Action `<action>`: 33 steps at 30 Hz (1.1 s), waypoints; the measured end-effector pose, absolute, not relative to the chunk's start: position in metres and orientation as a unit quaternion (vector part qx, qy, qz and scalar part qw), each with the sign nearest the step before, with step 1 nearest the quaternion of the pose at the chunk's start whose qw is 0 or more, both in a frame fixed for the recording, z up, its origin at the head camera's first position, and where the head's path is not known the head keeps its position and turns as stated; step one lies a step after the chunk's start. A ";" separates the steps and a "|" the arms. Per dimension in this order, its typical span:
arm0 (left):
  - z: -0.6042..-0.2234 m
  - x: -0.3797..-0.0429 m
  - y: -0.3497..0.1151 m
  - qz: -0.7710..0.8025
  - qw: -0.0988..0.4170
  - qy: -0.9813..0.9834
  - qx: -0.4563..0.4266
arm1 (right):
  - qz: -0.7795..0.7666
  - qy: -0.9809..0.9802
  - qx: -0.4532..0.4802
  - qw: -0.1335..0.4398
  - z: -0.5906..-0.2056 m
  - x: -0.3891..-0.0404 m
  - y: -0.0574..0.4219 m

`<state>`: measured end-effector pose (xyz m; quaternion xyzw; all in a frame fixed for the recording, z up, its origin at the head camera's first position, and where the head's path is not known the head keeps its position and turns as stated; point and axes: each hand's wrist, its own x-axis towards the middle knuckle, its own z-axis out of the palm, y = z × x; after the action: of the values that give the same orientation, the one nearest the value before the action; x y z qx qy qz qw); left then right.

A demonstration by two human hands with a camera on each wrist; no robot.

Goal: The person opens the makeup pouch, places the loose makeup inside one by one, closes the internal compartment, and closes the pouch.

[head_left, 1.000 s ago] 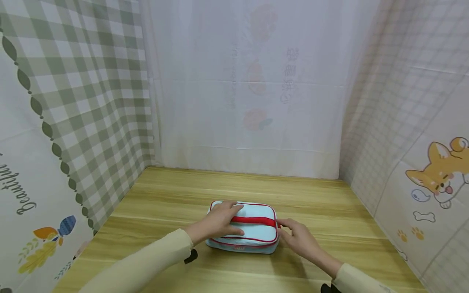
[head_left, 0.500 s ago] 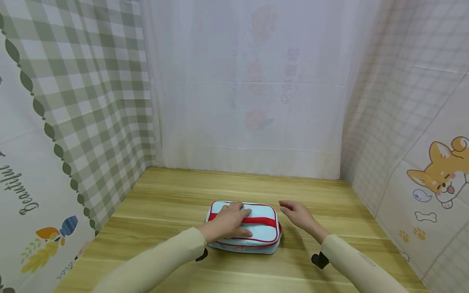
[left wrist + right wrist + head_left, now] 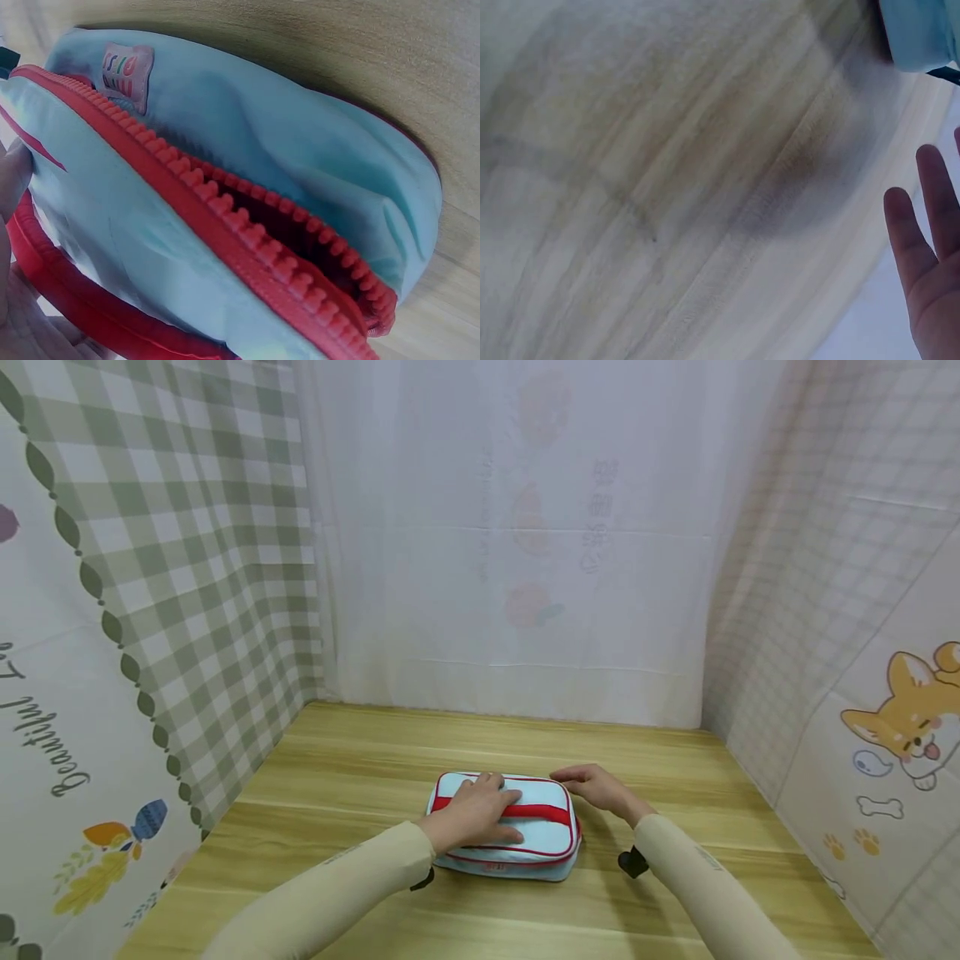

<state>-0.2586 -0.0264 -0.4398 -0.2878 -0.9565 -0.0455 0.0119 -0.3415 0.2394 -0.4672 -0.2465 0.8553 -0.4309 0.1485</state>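
A light blue zip pouch point(image 3: 540, 835) with red piping and a red strap handle point(image 3: 536, 812) rests on the table. My left hand point(image 3: 480, 810) lies across its top with fingers spread, over the left part of the handle. In the left wrist view, the red zipper point(image 3: 225, 217) runs along the pouch's near side, its teeth parted toward one end over a dark gap. A small printed label point(image 3: 127, 75) sits below the zipper. My right hand point(image 3: 596, 785) is at the pouch's far right corner, fingers extended; the right wrist view shows its fingers apart from the pouch point(image 3: 922, 34).
The wood-grain table point(image 3: 360, 743) carries the pouch near its middle front. A green checked cloth point(image 3: 187, 527) hangs on the left, a white curtain point(image 3: 420, 610) behind, and a cloth with a cartoon dog point(image 3: 922, 718) on the right.
My right hand has left the pouch's right end and moved back toward its far right corner. My left hand has slid a little to the right across the top.
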 end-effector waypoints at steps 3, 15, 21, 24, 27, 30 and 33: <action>-0.441 -0.259 -0.026 -0.041 0.019 -0.955 -0.292 | -0.439 0.842 -0.266 0.168 -0.471 -0.345 0.240; -0.444 -0.260 -0.025 -0.034 0.027 -0.956 -0.291 | -0.437 0.840 -0.262 0.188 -0.478 -0.348 0.240; -0.442 -0.259 -0.025 -0.035 0.021 -0.957 -0.288 | -0.425 0.843 -0.269 0.191 -0.476 -0.349 0.239; -0.442 -0.259 -0.025 -0.033 0.024 -0.956 -0.291 | -0.409 0.852 -0.271 0.185 -0.475 -0.348 0.237; -0.443 -0.259 -0.025 -0.032 0.021 -0.956 -0.291 | -0.399 0.860 -0.262 0.180 -0.474 -0.346 0.236; -0.443 -0.260 -0.024 -0.034 0.018 -0.957 -0.289 | -0.392 0.870 -0.248 0.166 -0.474 -0.344 0.236; -0.442 -0.260 -0.023 -0.038 0.019 -0.956 -0.289 | -0.390 0.876 -0.242 0.149 -0.474 -0.342 0.237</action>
<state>-0.2602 -0.0234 -0.4417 -0.2890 -0.9564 -0.0377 0.0193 -0.3422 0.2366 -0.4739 -0.2419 0.8756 -0.3905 0.1493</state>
